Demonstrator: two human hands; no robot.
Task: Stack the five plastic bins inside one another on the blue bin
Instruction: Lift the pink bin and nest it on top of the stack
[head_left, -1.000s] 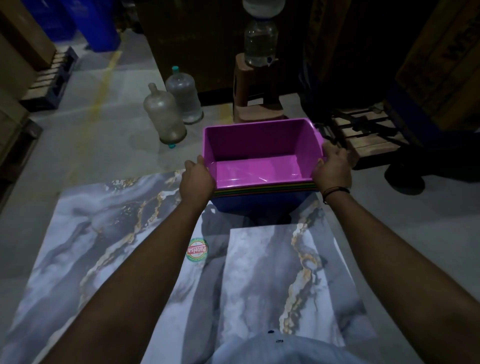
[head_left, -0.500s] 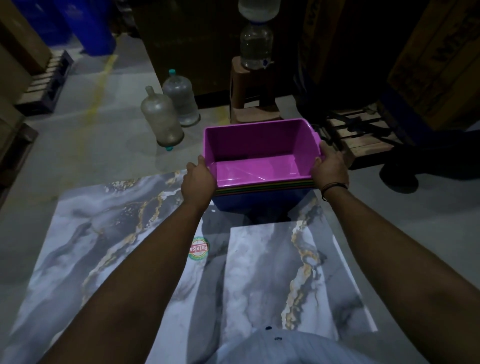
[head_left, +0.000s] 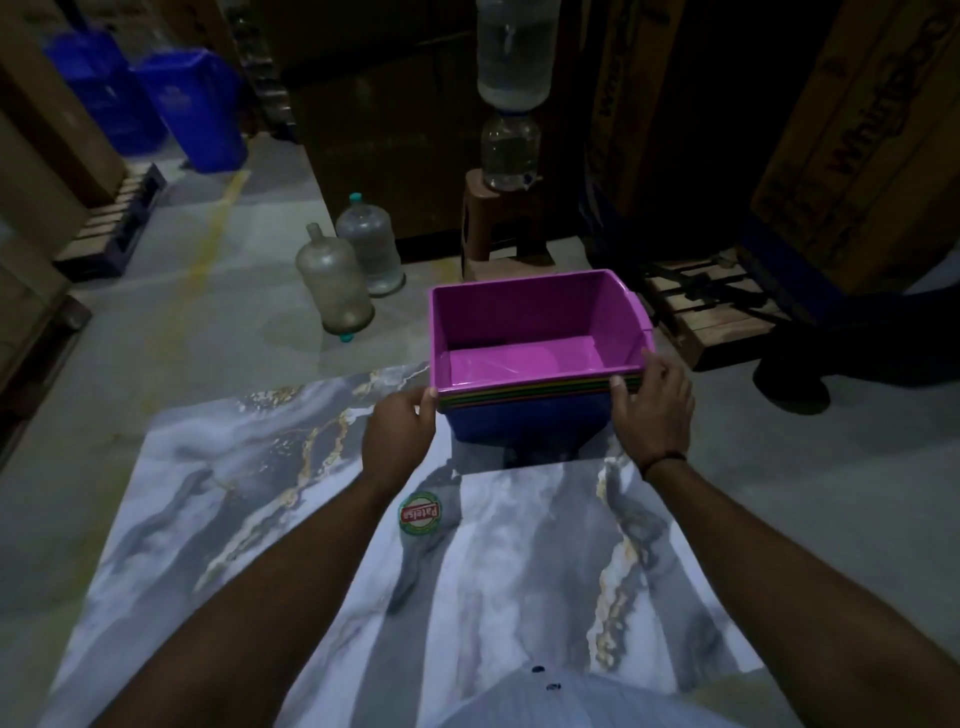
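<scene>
Two hands meet the near corners of the stack (head_left: 524, 399), which stands at the far edge of a marble-patterned sheet (head_left: 249, 499) on the floor. The pink bin (head_left: 519, 312) sits topmost, thin coloured rims layered beneath it, all nested in the blue bin (head_left: 524, 423). The right hand (head_left: 655, 410) wraps the right corner, thumb on the front rims, fingers round the side. The left hand (head_left: 397, 434) sets its thumb against the left corner; its fingers are hidden, so its hold cannot be told.
</scene>
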